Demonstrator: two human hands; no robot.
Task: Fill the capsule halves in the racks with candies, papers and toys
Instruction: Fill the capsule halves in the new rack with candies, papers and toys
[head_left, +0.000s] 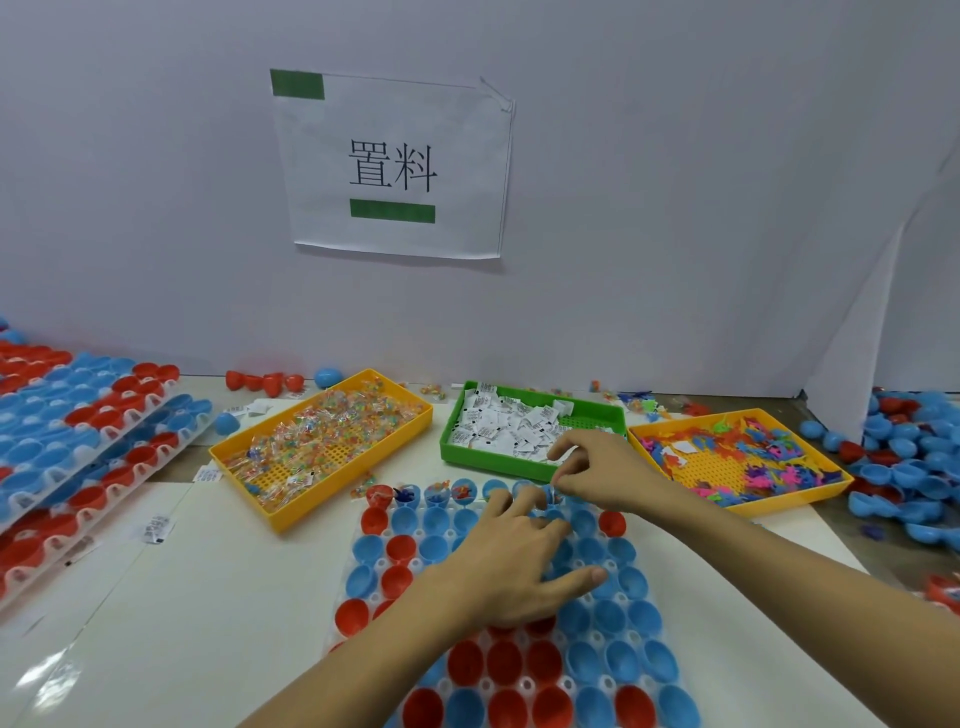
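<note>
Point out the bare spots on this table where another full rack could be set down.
Bare white surface lies between the stacked racks on the left and the working rack, in front of the candy tray. Crowded: the three trays behind, the capsule heap on the right. Right of the working rack only a narrow strip shows.

A white paper sign (393, 166) with two black characters and two green strips is fixed on the pale partition wall (675, 182), and large sheets of white paper (208, 597) are spread over the table (852, 545).
</note>
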